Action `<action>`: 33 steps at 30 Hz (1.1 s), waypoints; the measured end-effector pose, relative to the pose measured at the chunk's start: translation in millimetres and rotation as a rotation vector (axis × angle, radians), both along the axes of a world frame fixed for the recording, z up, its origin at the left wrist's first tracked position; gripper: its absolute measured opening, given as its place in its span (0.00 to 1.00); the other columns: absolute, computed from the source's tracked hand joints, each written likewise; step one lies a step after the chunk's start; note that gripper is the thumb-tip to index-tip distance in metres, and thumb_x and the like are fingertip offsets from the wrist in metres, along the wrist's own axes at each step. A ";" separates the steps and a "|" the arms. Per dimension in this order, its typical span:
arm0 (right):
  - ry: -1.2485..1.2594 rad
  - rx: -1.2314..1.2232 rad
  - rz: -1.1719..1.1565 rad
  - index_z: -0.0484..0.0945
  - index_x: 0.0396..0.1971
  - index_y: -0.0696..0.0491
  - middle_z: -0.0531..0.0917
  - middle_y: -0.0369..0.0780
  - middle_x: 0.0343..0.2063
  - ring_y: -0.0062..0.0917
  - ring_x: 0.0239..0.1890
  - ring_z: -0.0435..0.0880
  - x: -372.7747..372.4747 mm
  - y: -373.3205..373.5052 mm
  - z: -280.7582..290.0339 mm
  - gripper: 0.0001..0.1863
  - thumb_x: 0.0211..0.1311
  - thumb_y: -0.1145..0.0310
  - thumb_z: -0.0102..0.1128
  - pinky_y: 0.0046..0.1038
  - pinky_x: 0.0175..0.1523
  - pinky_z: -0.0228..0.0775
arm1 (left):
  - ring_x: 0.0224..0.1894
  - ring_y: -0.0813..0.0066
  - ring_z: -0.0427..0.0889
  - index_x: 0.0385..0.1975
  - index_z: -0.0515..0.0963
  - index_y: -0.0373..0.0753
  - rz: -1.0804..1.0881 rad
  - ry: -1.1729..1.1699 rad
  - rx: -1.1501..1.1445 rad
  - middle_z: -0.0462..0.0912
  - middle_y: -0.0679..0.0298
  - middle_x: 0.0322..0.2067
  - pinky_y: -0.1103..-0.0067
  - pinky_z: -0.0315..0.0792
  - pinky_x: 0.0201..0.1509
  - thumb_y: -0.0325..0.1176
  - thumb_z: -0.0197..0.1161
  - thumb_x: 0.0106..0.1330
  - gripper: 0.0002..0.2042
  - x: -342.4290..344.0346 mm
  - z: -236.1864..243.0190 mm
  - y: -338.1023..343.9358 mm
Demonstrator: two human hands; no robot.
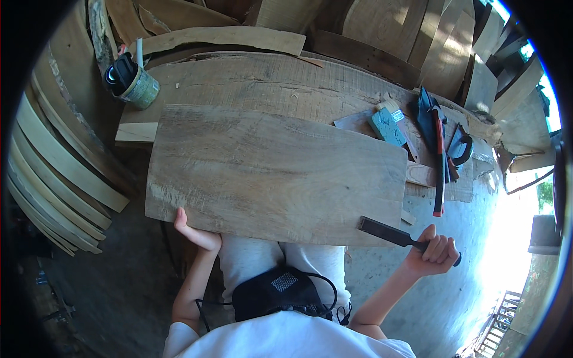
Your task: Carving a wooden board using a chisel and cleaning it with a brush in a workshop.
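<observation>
A wide wooden board (274, 173) lies across the bench in front of me, its near edge above my thighs. At its near left corner my left hand (202, 236) holds the edge, with the thumb up against the board and the other fingers hidden beneath it. My right hand (434, 253) is wrapped round the handle of a broad chisel (385, 231). The dark blade points left, with its tip over the board's near right corner; I cannot tell whether it touches the wood.
Behind the board runs a rough plank bench (239, 77). A tub of tools (143, 90) stands at its far left. To the right lie a blue block (387, 126), a brush (390, 107) and a red-and-black long tool (439, 161). Curved wooden strips (71, 161) stack at left.
</observation>
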State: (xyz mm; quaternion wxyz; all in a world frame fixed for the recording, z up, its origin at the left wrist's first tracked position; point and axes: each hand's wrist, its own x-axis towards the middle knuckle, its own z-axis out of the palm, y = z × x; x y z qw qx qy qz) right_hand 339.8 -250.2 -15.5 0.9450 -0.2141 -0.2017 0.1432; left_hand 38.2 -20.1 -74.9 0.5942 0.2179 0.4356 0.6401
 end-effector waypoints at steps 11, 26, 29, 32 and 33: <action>0.100 0.040 0.000 0.47 0.07 0.43 0.52 0.31 0.04 0.16 0.07 0.43 26.3 -36.9 -17.2 0.22 0.58 0.75 0.39 0.23 0.31 0.51 | 0.57 0.60 0.65 0.56 0.67 0.35 -0.001 0.004 -0.003 0.67 0.56 0.56 0.68 0.58 0.59 0.59 0.46 0.60 0.34 -2.9 -4.1 0.9; 0.003 -0.013 0.147 0.49 0.05 0.44 0.55 0.31 0.02 0.16 0.05 0.46 -30.5 35.2 -9.3 0.22 0.57 0.72 0.40 0.24 0.25 0.48 | 0.56 0.61 0.66 0.57 0.66 0.35 -0.004 0.017 -0.017 0.67 0.56 0.55 0.68 0.58 0.59 0.59 0.46 0.60 0.34 -3.7 -7.0 -0.1; 0.092 0.013 0.102 0.49 0.06 0.43 0.55 0.30 0.02 0.15 0.05 0.46 -10.4 11.1 -8.9 0.22 0.57 0.73 0.40 0.23 0.26 0.49 | 0.57 0.61 0.65 0.57 0.65 0.35 0.011 0.023 -0.023 0.66 0.56 0.56 0.68 0.58 0.58 0.59 0.46 0.60 0.34 -2.3 -5.1 0.5; 0.087 0.060 0.145 0.50 0.06 0.43 0.55 0.30 0.02 0.14 0.06 0.47 3.9 -19.0 -12.7 0.22 0.57 0.74 0.40 0.23 0.28 0.49 | 0.57 0.61 0.65 0.57 0.65 0.35 -0.028 0.010 0.000 0.66 0.56 0.55 0.68 0.59 0.58 0.59 0.46 0.60 0.34 -7.9 -7.7 1.5; 0.080 0.083 0.160 0.50 0.06 0.43 0.54 0.30 0.02 0.14 0.06 0.47 5.1 -26.7 -14.5 0.22 0.57 0.75 0.40 0.23 0.28 0.48 | 0.57 0.61 0.65 0.57 0.65 0.35 -0.025 0.008 -0.008 0.66 0.56 0.55 0.68 0.59 0.58 0.59 0.46 0.60 0.34 -6.9 -7.0 1.8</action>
